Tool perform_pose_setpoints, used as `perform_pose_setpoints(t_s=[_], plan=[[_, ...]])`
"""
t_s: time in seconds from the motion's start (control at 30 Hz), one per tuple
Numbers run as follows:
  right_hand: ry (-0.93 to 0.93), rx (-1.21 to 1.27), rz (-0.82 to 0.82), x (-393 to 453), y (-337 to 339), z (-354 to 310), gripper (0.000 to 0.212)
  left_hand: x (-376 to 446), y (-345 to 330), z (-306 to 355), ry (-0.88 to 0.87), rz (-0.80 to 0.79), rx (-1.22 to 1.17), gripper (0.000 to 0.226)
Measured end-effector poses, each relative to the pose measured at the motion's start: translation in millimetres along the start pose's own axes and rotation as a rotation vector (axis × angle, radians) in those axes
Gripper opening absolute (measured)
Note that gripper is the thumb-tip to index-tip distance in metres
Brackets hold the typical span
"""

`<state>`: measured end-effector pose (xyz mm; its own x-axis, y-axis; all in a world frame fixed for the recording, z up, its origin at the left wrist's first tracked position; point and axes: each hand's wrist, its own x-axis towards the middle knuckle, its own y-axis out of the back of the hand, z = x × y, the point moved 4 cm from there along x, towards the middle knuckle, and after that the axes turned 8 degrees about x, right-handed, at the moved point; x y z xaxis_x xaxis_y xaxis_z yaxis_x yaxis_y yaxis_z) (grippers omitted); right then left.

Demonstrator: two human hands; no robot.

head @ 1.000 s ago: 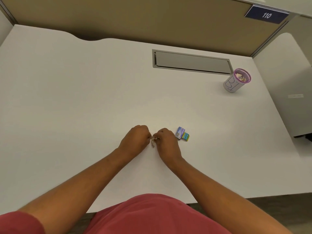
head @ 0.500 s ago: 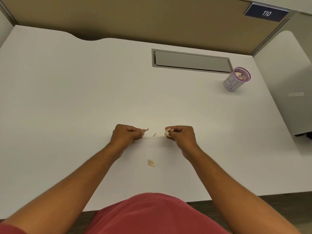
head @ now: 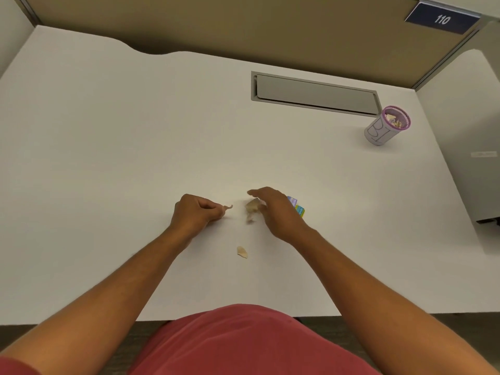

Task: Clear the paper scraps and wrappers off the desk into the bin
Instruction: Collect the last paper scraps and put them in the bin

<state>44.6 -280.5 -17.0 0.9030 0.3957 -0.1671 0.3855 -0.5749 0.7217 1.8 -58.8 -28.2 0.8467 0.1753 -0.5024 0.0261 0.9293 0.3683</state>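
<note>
My left hand [head: 196, 212] rests on the white desk [head: 108, 158] as a fist, pinching a small tan paper scrap [head: 228, 207] that sticks out to the right. My right hand [head: 276, 212] hovers with fingers spread; a blurred tan scrap [head: 251, 209] lies loose just left of its fingers. Another tan scrap [head: 242, 251] lies on the desk nearer to me. A blue-and-green wrapper [head: 297, 208] peeks out behind my right hand. The small bin [head: 378, 131], grey with a purple rim, stands far right and holds several scraps.
A grey cable hatch [head: 315, 93] is set into the desk at the back, left of the bin. A tan partition [head: 243, 25] with a "110" sign [head: 442, 18] closes the far side. A grey cabinet [head: 473, 163] stands beyond the desk's right edge.
My hands tore a scrap and drew apart; one piece fell near me. My right hand then spread its fingers and let go of its piece. The wrapper shows again.
</note>
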Motion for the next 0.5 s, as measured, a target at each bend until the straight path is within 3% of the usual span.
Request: perform_pose_setpoints(t_s=[0.1,0.3,0.5], plan=[[0.025,-0.166,-0.086,-7.1,-11.7,-4.3,0.042,-0.2,1.3,-2.0,-0.003,0.012,-0.003,0.002],[0.073,-0.293,-0.122,-43.2,-42.1,-30.4,0.074,2.6,7.2,-2.3,-0.025,0.023,-0.004,0.005],[0.164,-0.463,-0.043,-70.5,-56.3,-29.4,0.053,2.0,8.3,-6.0,-0.026,-0.018,-0.041,0.006]])
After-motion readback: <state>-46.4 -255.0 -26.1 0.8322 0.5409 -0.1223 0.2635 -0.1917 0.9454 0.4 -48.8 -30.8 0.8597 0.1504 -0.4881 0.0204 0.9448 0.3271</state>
